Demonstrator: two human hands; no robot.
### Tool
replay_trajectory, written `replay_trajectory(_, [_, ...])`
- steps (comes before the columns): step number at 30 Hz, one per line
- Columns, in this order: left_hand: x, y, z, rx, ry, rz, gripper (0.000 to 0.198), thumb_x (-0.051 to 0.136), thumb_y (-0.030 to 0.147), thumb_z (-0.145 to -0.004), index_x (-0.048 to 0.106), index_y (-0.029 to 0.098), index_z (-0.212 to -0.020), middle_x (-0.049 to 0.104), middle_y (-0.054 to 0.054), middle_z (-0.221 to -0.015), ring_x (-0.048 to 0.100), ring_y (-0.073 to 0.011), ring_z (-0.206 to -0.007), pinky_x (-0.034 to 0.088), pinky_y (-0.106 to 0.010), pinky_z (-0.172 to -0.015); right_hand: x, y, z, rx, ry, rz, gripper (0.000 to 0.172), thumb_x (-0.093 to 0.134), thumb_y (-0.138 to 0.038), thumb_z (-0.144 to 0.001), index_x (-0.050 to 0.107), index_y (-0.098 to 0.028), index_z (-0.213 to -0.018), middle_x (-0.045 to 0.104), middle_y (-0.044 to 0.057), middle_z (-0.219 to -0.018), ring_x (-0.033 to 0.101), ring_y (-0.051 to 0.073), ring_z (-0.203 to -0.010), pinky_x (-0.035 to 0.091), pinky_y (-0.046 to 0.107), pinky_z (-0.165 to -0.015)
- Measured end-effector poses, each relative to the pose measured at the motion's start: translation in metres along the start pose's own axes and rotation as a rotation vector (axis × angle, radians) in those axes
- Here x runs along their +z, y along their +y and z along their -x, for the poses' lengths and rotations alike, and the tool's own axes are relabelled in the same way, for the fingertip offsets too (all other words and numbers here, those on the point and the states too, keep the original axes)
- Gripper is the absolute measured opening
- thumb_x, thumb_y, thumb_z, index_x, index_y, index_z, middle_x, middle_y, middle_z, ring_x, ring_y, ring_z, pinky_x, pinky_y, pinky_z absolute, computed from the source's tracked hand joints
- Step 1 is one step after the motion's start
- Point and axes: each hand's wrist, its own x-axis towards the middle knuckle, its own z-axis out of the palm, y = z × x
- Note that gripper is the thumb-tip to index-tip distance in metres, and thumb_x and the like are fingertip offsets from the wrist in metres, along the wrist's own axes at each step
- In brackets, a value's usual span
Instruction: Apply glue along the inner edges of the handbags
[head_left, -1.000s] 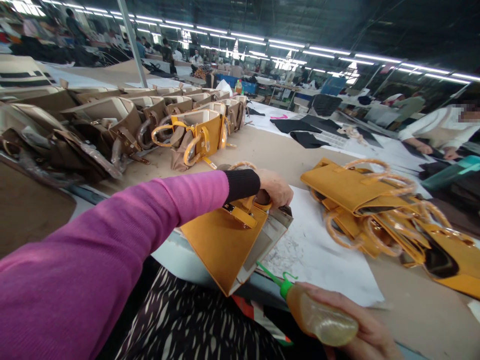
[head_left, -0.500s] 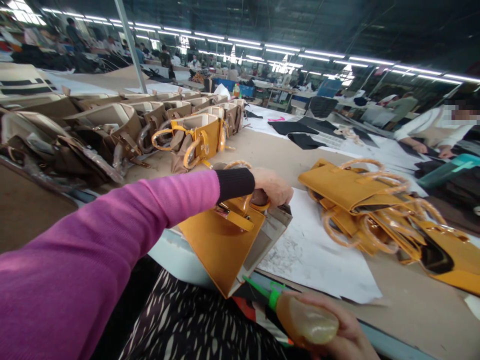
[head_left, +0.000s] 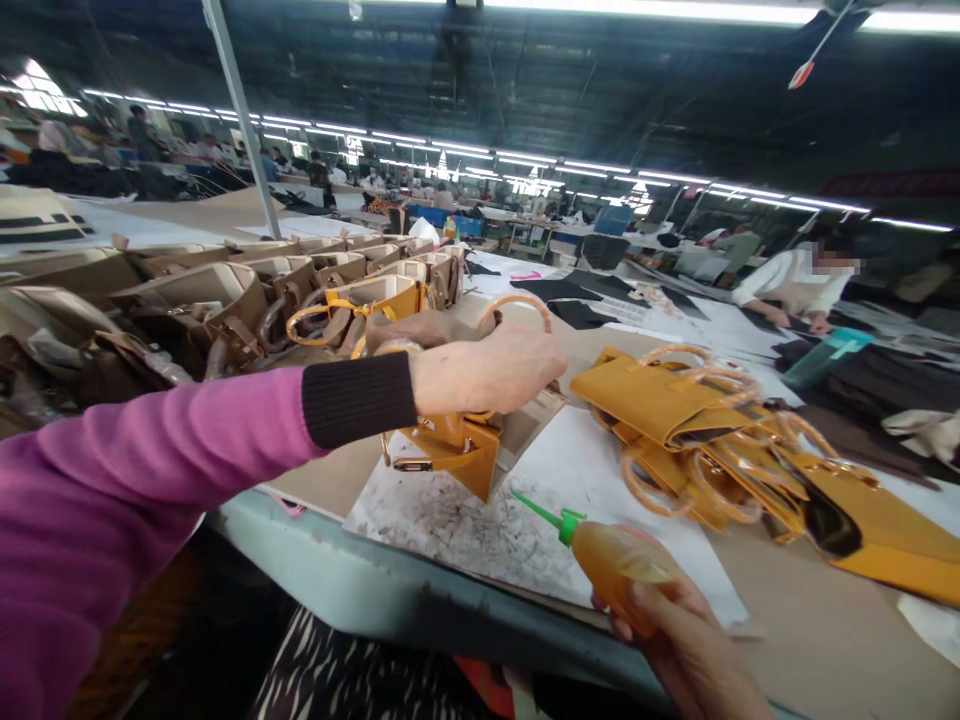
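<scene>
My left hand [head_left: 499,368], in a purple sleeve with a black cuff, reaches across the table. Its fingers curl down over the upper edge of a mustard-yellow handbag [head_left: 472,462] and hide part of it. One rounded handle [head_left: 519,300] of this bag rises behind the hand, and a buckled strap hangs at its front. Low on the right, my right hand [head_left: 675,610] is wrapped round a squeeze bottle [head_left: 619,565] of amber liquid. The bottle's green nozzle [head_left: 536,508] points up and left, a little below the bag and apart from it.
Several yellow handbags [head_left: 652,400] lie piled on the right. Rows of brown, open-topped bags [head_left: 184,295] stand on the left. White paper [head_left: 442,520] with dark smudges covers the near table edge [head_left: 360,570]. A person [head_left: 787,280] works across the table.
The handbag has moved away from my lap and farther onto the table with my left hand. My right hand has raised the bottle slightly. The view has tilted upward.
</scene>
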Motion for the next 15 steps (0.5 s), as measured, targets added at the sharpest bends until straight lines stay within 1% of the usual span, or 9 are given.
replay_trajectory(2, [0.007, 0.009, 0.007, -0.032, -0.087, -0.049, 0.024, 0.044, 0.002, -0.08, 0.064, 0.01, -0.09, 0.067, -0.011, -0.088, 0.062, -0.0234, -0.08, 0.043, -0.032, -0.065, -0.003, 0.003, -0.009, -0.009, 0.01, -0.002, 0.04, 0.083, -0.033, -0.066, 0.068, -0.022, -0.102, 0.068, 0.005, -0.09, 0.061, 0.02, -0.066, 0.047, 0.025, -0.049])
replay_trajectory(4, [0.014, 0.014, 0.013, -0.057, -0.191, -0.034, 0.022, 0.048, 0.002, -0.079, 0.064, 0.009, -0.093, 0.068, -0.013, -0.09, 0.064, -0.025, -0.08, 0.045, -0.033, -0.064, -0.006, 0.006, -0.018, -0.013, -0.006, 0.006, 0.038, 0.083, -0.031, -0.067, 0.069, -0.022, -0.102, 0.068, 0.006, -0.092, 0.061, 0.02, -0.068, 0.047, 0.025, -0.051])
replay_trajectory(6, [0.021, 0.015, 0.016, -0.064, -0.234, 0.005, 0.023, 0.053, 0.002, -0.076, 0.063, 0.008, -0.096, 0.069, -0.013, -0.091, 0.064, -0.0259, -0.081, 0.045, -0.033, -0.064, -0.01, 0.008, -0.025, -0.013, -0.034, 0.015, 0.038, 0.083, -0.031, -0.068, 0.07, -0.022, -0.103, 0.068, 0.007, -0.093, 0.061, 0.02, -0.07, 0.046, 0.025, -0.052])
replay_trajectory(9, [0.033, 0.009, 0.016, -0.031, -0.212, 0.051, 0.02, 0.055, 0.004, -0.075, 0.063, 0.009, -0.093, 0.069, -0.013, -0.088, 0.065, -0.0257, -0.079, 0.045, -0.032, -0.062, -0.014, 0.009, -0.035, 0.001, -0.052, 0.036, 0.041, 0.083, -0.034, -0.068, 0.07, -0.023, -0.105, 0.069, 0.007, -0.095, 0.061, 0.02, -0.071, 0.046, 0.025, -0.054])
replay_trajectory(12, [0.042, 0.003, 0.017, 0.007, -0.18, 0.075, 0.017, 0.055, 0.004, -0.075, 0.062, 0.01, -0.089, 0.069, -0.012, -0.085, 0.065, -0.0252, -0.079, 0.046, -0.032, -0.064, -0.015, 0.009, -0.046, -0.001, -0.076, 0.091, 0.044, 0.082, -0.04, -0.067, 0.069, -0.023, -0.106, 0.069, 0.008, -0.097, 0.061, 0.021, -0.072, 0.046, 0.028, -0.058])
replay_trajectory(15, [0.048, 0.002, 0.02, -0.022, -0.18, 0.081, 0.017, 0.053, 0.005, -0.076, 0.062, 0.011, -0.089, 0.069, -0.013, -0.086, 0.065, -0.0254, -0.08, 0.047, -0.032, -0.066, -0.012, 0.009, -0.056, -0.022, -0.082, 0.133, 0.047, 0.082, -0.039, -0.067, 0.066, -0.02, -0.107, 0.069, 0.009, -0.095, 0.061, 0.022, -0.069, 0.044, 0.029, -0.055])
